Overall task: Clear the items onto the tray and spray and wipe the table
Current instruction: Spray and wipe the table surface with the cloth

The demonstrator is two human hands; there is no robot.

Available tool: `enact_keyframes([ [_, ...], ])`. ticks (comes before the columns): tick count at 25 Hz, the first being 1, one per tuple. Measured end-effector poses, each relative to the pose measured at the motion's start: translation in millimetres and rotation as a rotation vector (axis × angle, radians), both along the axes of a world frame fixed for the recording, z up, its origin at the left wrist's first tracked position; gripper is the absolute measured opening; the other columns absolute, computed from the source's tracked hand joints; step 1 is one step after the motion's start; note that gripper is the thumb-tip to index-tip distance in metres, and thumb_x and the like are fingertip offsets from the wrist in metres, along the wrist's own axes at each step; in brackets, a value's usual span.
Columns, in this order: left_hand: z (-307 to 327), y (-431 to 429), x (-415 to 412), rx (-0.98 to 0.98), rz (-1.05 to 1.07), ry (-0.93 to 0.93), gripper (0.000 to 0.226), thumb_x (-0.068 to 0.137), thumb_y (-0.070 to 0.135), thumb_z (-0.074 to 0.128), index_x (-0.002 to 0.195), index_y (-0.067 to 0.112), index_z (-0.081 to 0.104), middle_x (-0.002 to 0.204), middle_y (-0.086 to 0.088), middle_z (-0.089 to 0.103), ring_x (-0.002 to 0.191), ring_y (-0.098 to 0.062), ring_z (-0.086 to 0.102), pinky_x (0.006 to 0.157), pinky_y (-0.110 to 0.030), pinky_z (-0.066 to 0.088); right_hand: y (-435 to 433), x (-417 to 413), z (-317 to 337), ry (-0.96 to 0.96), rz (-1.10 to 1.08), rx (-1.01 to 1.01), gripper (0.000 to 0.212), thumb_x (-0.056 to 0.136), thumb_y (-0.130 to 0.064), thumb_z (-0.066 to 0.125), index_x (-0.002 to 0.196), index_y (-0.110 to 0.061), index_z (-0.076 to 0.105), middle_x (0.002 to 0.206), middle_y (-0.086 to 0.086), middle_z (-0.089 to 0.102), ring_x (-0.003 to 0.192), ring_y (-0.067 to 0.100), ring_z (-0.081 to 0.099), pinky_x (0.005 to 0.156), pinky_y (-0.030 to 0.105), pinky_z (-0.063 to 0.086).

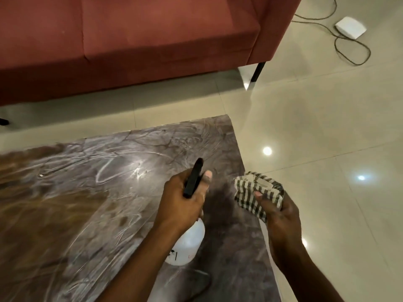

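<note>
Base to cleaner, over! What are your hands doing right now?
Left hand grips spray bottle above table. Right hand holds striped cloth near its edge. Surface streaked; no obstacle seen.

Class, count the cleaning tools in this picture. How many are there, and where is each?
2. A spray bottle, gripped by the left hand over the table; a striped cloth, held in the right hand beside the table's edge. More may lie out of view.
</note>
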State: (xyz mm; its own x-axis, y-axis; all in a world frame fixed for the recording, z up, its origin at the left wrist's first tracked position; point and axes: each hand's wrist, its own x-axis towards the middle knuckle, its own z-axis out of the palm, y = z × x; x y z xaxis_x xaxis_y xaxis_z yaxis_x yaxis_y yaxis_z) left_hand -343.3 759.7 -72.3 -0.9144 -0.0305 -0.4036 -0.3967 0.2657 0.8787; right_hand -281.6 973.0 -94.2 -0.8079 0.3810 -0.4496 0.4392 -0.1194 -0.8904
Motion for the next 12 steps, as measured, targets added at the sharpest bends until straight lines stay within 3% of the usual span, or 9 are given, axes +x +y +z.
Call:
enact_keyframes([
  [2, -15, 9, -13, -0.024, 0.023, -0.004, 0.052, 0.099, 0.055, 0.067, 0.076, 0.009, 0.064, 0.050, -0.007, 0.062, 0.036, -0.016, 0.059, 0.044, -0.026, 0.050, 10, -17, -17, 0.072, 0.009, 0.069, 0.033, 0.100, -0.022, 0.072, 0.130, -0.036, 0.071, 0.126, -0.009, 0.077, 0.115, 0.013, 0.075, 0.095, 0.038, 0.061],
  [6, -34, 20, -26, -0.022, 0.053, -0.035, 0.051, 0.098, 0.051, 0.069, 0.070, 0.009, 0.060, 0.054, -0.015, 0.065, 0.037, -0.019, 0.061, 0.047, -0.029, 0.050, 22, -44, -38, 0.161, 0.034, 0.154, 0.034, 0.102, -0.019, 0.071, 0.132, -0.034, 0.070, 0.127, -0.011, 0.077, 0.116, 0.007, 0.073, 0.094, 0.019, 0.059],
  [12, -34, 20, -37, 0.073, 0.018, -0.066, 0.032, 0.093, 0.063, 0.066, 0.089, 0.032, 0.073, 0.084, 0.000, 0.083, 0.042, -0.020, 0.066, 0.051, -0.029, 0.054, 29, -106, -47, 0.196, 0.016, 0.323, 0.034, 0.101, -0.023, 0.072, 0.134, -0.031, 0.069, 0.125, -0.015, 0.076, 0.116, 0.003, 0.072, 0.098, 0.027, 0.060],
])
